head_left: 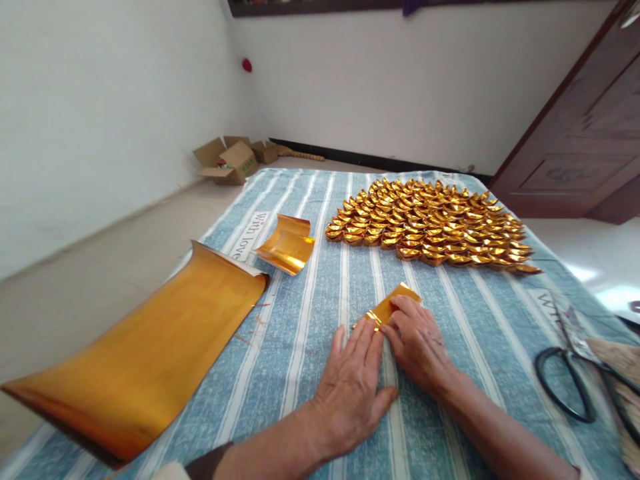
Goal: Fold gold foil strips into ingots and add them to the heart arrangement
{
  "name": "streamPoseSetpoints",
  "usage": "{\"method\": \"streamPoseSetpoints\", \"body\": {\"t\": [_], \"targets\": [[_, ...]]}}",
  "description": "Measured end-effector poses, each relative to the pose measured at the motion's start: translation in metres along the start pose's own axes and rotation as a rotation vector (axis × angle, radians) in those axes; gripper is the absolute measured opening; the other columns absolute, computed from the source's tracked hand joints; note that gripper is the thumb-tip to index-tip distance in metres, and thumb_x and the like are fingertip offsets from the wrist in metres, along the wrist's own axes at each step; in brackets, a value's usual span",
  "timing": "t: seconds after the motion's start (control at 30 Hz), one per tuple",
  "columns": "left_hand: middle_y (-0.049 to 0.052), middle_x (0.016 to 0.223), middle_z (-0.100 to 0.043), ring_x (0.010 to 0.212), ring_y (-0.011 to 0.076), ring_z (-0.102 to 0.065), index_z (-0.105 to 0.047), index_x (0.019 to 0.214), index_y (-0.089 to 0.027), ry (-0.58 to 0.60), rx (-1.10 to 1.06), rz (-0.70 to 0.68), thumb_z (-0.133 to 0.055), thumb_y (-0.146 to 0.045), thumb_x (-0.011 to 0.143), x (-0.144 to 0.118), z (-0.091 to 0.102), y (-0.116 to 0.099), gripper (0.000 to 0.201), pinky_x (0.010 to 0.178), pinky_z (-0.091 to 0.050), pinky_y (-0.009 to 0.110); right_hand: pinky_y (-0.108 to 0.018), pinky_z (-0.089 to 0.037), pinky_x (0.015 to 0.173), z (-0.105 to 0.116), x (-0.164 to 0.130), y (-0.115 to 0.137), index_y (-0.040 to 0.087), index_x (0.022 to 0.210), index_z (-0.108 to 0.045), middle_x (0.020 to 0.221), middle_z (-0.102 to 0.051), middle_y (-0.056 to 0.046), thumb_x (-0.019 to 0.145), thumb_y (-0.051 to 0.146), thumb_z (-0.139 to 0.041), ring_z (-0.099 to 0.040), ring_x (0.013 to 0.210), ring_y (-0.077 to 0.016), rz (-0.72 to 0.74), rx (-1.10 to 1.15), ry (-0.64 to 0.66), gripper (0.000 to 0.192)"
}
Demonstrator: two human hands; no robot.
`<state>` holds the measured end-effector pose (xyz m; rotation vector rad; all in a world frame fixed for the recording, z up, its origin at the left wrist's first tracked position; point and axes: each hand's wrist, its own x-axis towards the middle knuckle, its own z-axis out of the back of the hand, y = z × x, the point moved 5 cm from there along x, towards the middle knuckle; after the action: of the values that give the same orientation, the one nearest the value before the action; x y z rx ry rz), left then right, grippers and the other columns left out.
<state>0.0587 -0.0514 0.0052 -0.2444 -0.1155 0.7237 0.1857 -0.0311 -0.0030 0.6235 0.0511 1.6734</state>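
Note:
A small piece of gold foil paper (399, 294), partly folded, lies on the striped blue cloth in front of me. My left hand (347, 383) is flat over its near left end, fingers stretched out and thumb spread. At its right side, my right hand (416, 337) has bent fingers gripping the paper's edge; the fingertips are partly hidden. Beyond my hands sit many folded gold paper ingots (430, 227), packed in close rows. To the left are a short stack of curled gold paper pieces (286, 244) and a large curled gold sheet (150, 347).
Black-handled scissors (565, 383) rest at the right by a brownish item (617, 363). The striped cloth (310, 327) covers the table. Open cardboard boxes (233, 162) stand on the floor beyond its far left corner. A brown door (575, 127) is at the right.

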Motion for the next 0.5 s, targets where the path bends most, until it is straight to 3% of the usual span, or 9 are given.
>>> {"method": "streamPoseSetpoints", "body": {"t": [0.33,0.5], "targets": [[0.018,0.152,-0.026,0.141,0.0319,-0.021,-0.032,0.142,-0.012,0.079,-0.041,0.042,-0.056,-0.04,0.084,-0.001,-0.004,0.004,0.069,0.11,-0.021,0.06,-0.04,-0.042,0.085,-0.005,0.003,-0.011,0.02,0.069,-0.052,0.099,-0.057,-0.008,0.083,0.022,-0.059,-0.051,0.099,-0.0239,-0.035,0.093,0.032,0.016],[0.015,0.151,-0.03,0.141,0.0328,-0.022,-0.033,0.142,-0.012,0.081,-0.057,0.067,-0.057,-0.043,0.083,0.001,-0.001,0.006,0.07,0.111,-0.02,0.061,-0.043,-0.04,0.088,-0.006,0.002,-0.014,0.02,0.069,-0.053,0.106,-0.056,-0.008,0.081,0.021,-0.06,-0.05,0.102,-0.0252,-0.075,0.116,0.056,0.014]]}}
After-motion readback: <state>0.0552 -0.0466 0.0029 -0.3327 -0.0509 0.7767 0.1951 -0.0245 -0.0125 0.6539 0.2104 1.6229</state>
